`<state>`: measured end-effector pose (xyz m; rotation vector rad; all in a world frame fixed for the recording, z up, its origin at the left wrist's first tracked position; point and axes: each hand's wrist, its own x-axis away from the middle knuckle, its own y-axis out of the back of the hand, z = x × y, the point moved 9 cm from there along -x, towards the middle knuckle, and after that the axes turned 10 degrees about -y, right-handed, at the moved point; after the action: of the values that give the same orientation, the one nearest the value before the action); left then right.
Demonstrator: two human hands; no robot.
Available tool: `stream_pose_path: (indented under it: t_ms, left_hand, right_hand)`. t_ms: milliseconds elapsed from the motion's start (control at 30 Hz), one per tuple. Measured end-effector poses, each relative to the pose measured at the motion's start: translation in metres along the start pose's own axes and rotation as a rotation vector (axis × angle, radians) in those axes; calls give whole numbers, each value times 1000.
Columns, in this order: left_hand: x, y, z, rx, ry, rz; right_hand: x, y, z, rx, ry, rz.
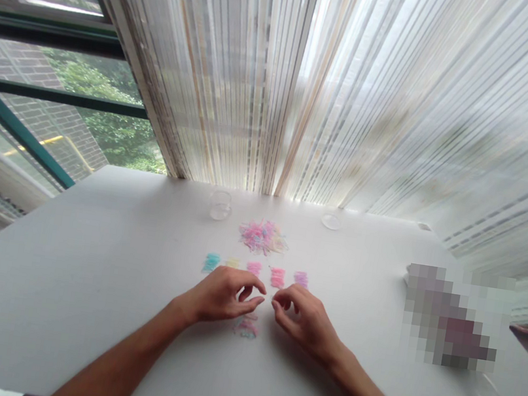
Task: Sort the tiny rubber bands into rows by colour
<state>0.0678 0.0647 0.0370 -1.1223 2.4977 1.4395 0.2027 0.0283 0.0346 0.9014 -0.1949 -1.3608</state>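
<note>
My left hand [228, 295] hovers low over the middle of the table, thumb and forefinger curved toward each other with a small gap between the tips. Facing it, my right hand [304, 316] has its thumb and fingers drawn together in a pinch; anything in it is too small to make out. Just beyond my hands lie small bundles of thin band-like pieces: turquoise [211, 262], yellow [232, 263], pink [253, 267], coral pink [277, 277] and purple [301, 278]. Partly under my left hand sits a mixed-colour cluster [248, 328].
Behind the bundles is a loose pile of mixed pastel bands [263, 236]. A clear round container [220, 206] stands back left, a clear lid [331, 221] back right. A blurred-out long object with a loop [490, 392] lies at right. Striped curtains [279, 94] hang along the table's [87, 251] far edge.
</note>
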Motion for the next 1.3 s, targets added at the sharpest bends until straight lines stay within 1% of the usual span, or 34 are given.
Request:
stream_pose_path:
  t_ms: [100,200,267,500,700,967,1133,1300]
  left_hand:
    - [-1,3,-3,-8,-32,-23]
    - [-2,0,-10,-27,-102,0]
    - [-2,-3,-12,-47,-123,20]
    - [-2,-6,-9,-85,-112,45]
    - [0,-3,-6,-107,-89,15]
    - [-2,-3,-5,-74,-65,21]
    - [-2,-1,-1,31,-11,-16]
    - [-1,-11,11,358,186,-32]
  right_hand:
    - [0,-1,-2,1,-12,2]
    - [1,-4,-4,-3,-19,19]
    - [1,-5,-5,-6,-26,29]
    - [0,-6,-4,3,-30,46]
    - [0,0,0,-4,-9,12]
    - [-1,4,1,3,-1,-22]
    - [1,6,5,-48,27,-31]
    - [4,12,16,-65,131,-81]
